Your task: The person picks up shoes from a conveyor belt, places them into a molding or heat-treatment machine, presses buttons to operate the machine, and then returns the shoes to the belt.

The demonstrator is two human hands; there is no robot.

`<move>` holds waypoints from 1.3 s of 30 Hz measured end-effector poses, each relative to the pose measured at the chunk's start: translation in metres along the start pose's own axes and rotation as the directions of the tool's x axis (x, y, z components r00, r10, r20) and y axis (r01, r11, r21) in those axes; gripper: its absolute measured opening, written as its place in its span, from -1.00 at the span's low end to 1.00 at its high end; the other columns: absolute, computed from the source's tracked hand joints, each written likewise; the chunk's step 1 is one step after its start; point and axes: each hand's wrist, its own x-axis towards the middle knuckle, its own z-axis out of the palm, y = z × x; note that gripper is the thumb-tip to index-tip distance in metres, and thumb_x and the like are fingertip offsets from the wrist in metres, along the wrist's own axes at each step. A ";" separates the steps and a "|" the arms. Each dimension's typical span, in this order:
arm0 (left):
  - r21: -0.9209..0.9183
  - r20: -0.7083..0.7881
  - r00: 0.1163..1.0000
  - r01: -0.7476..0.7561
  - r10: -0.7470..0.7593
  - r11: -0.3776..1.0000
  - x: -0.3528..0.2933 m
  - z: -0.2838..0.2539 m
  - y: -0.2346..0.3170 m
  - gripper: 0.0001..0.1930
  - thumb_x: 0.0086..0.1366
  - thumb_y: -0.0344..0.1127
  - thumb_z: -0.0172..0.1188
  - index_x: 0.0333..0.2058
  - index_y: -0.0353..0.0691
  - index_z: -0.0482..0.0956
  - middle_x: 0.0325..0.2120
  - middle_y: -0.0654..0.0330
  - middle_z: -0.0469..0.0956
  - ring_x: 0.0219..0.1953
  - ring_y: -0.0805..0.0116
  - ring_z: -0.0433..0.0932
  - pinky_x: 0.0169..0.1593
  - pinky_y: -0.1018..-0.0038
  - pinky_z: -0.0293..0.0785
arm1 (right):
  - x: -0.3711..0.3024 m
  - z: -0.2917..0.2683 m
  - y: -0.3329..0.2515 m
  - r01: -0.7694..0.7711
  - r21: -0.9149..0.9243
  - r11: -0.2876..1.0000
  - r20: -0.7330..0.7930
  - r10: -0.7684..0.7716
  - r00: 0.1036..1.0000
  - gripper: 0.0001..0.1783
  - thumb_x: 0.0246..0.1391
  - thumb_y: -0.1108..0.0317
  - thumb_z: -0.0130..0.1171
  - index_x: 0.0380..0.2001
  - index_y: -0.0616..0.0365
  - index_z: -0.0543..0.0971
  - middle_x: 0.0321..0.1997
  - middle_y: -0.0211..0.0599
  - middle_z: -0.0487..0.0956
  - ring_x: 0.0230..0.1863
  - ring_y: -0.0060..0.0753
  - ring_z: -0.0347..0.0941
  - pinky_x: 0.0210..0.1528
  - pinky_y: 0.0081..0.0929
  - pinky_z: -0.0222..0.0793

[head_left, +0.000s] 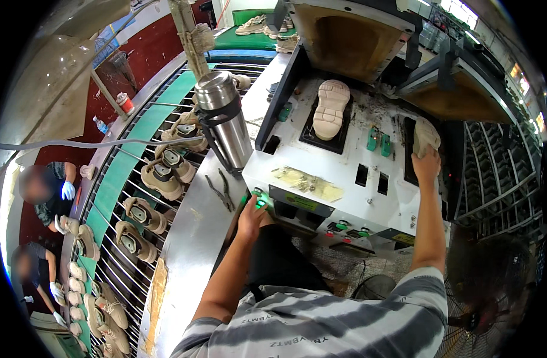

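Left hand (250, 219), fingers half-curled, meets a lit button (260, 203) at centre, pressing or not unclear; right hand (427, 162) closes round a shoe (426, 135) on the machine (345, 167), right of frame. Seating or lifting it seems underway, calling for steady hold.

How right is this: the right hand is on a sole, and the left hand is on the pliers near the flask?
No: in the head view the left hand is at the green button, not on the pliers. The right hand is on a sole, and the pliers lie near the flask.
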 end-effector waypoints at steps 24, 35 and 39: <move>0.148 -0.506 0.839 -0.146 0.202 0.978 -0.170 -0.159 -0.054 -0.77 0.27 -0.35 0.04 -0.19 -0.32 0.57 -0.39 0.21 0.57 -0.37 0.48 0.51 -0.21 0.55 0.46 | -0.079 0.004 0.070 0.084 0.284 0.955 -0.531 0.084 0.843 -0.04 -0.41 0.03 0.53 -0.02 0.50 0.37 -0.05 0.24 0.50 -0.09 0.23 0.49 -0.05 -0.02 0.44; 0.227 0.244 0.944 -0.278 0.222 0.933 -0.172 -0.064 -0.043 -0.49 0.23 -0.32 0.22 0.13 -0.30 0.33 -0.01 0.10 0.45 0.05 0.36 0.42 0.11 0.42 0.36 | -0.175 -0.026 -0.016 -0.125 0.991 -0.043 0.121 -0.073 0.990 -0.48 0.13 0.17 0.04 -0.07 0.52 0.48 0.03 0.05 0.48 0.00 -0.09 0.43 0.12 -0.25 0.31; -0.009 0.371 0.786 -0.530 0.495 0.848 -0.194 -0.027 0.015 -0.22 0.12 -0.17 0.35 0.24 -0.29 0.18 0.15 0.06 0.28 0.19 0.29 0.27 0.19 0.32 0.28 | -0.250 -0.038 -0.137 -0.584 0.740 -0.334 0.379 -0.511 0.772 -0.33 -0.01 0.12 0.03 0.16 0.23 0.30 0.19 -0.13 0.36 0.17 -0.08 0.32 0.20 -0.08 0.24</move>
